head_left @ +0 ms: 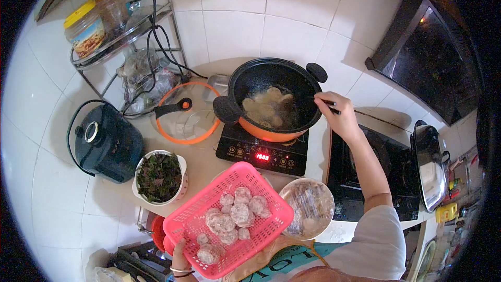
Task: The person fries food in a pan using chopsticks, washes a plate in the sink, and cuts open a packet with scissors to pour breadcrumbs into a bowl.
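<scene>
My left hand [180,258] grips the near left corner of a pink perforated plastic basket [175,223], held tilted in front of the counter. Several white-coated, roundish food pieces [219,221] of different sizes lie in it. At the right side of the pot my right hand [338,114] is closed around dark chopsticks [330,104]; their tips are hard to see against the black inside. The deep pot [273,133], black within and orange outside, sits on an induction cooker [241,152] with a lit red display. Pale food pieces [270,103] lie in liquid at its bottom.
An orange-rimmed glass lid [207,137] lies left of the cooker. A white bowl [182,164] of dark green leaves and a dark lidded bucket [112,141] stand further left. Beside the basket is a plastic-wrapped plate [308,209]. A black gas stove [376,198] is at right.
</scene>
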Motion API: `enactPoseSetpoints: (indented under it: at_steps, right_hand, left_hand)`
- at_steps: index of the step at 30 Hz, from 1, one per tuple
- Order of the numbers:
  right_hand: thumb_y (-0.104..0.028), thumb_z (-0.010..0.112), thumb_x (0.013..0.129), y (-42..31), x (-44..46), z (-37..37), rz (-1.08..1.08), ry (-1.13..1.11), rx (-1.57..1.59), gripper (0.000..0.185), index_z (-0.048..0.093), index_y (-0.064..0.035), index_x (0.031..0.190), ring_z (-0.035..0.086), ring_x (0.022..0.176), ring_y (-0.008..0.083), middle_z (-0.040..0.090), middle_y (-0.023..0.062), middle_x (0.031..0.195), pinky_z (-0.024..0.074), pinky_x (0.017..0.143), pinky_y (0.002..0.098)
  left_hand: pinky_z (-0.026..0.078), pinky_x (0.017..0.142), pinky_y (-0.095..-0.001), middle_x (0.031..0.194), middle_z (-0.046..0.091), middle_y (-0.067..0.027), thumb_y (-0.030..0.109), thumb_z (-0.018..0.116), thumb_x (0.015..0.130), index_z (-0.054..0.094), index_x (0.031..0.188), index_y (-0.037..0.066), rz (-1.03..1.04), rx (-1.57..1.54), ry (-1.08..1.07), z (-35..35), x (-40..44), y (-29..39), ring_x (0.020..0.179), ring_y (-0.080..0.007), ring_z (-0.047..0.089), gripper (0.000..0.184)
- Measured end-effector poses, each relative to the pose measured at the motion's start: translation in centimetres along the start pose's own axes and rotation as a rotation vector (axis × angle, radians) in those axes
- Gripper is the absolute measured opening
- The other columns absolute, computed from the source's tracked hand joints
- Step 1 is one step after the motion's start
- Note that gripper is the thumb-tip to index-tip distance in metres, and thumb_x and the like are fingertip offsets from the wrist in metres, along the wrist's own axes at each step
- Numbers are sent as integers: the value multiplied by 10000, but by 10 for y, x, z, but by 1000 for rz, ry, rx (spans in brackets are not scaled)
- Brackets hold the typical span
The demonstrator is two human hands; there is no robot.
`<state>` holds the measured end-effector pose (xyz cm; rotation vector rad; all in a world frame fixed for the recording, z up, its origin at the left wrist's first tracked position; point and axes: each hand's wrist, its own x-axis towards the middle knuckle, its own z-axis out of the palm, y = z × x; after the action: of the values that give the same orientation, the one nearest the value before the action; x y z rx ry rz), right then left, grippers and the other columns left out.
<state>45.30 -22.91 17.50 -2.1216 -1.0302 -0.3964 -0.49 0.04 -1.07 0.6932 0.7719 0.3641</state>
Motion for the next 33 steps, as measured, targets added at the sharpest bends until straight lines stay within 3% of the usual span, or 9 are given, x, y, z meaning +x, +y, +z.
enactPoseSetpoints:
  at_steps: [5, 8, 11, 14, 20, 24, 33]
  right_hand:
    - [-82, 622, 864, 24, 16, 8, -13, 59, -30, 146, 654, 16, 967, 638, 813, 183, 669, 113, 899, 501, 706, 279]
    - [-83, 644, 837, 26, 17, 5, 89, 53, 91, 142, 654, 23, 930, 656, 817, 224, 675, 138, 918, 504, 721, 299]
    - [-78, 636, 844, 34, 13, -7, 175, -29, 202, 137, 655, 28, 928, 650, 823, 199, 679, 128, 931, 500, 717, 290]
    - [-84, 639, 839, 18, 6, -21, 131, -177, 121, 135, 654, 24, 919, 651, 823, 225, 674, 139, 924, 501, 723, 299]
    - [-125, 688, 777, 8, -4, -16, -314, -378, -140, 172, 648, 3, 885, 623, 793, 296, 652, 139, 871, 501, 718, 352]
    - [-128, 705, 749, 10, 0, -11, -488, -439, -245, 167, 650, -9, 853, 619, 815, 296, 657, 116, 870, 505, 722, 370]
    - [-96, 704, 752, 26, 23, -11, -452, -269, -177, 164, 664, 6, 873, 631, 802, 298, 666, 132, 878, 513, 722, 368]
  left_hand:
    - [456, 930, -421, 1229, 535, -142, 314, 558, 847, 410, 1316, 10, -17, 17, 10, -3, 0, 1, 1096, -306, 539, 578]
    - [456, 934, -418, 1224, 540, -139, 302, 560, 849, 422, 1303, 10, 7, 8, 15, 1, 0, 1, 1095, -302, 541, 557]
    - [457, 934, -416, 1219, 544, -138, 286, 571, 845, 437, 1288, 11, 22, 6, 22, 1, 0, 0, 1088, -298, 547, 539]
    - [464, 923, -413, 1210, 551, -137, 275, 585, 839, 447, 1278, 15, 35, -22, 13, 2, 1, -1, 1074, -294, 555, 529]
    - [478, 890, -408, 1145, 582, -122, 273, 595, 836, 469, 1245, 26, -1, -28, 34, -2, 2, -1, 1029, -279, 573, 494]
    - [487, 868, -403, 1110, 594, -112, 265, 594, 842, 482, 1225, 31, -5, -68, 35, 0, 3, -1, 994, -269, 584, 462]
    - [483, 881, -400, 1123, 595, -121, 264, 578, 854, 495, 1207, 25, -40, -78, 34, -8, 6, -4, 1007, -271, 584, 435]
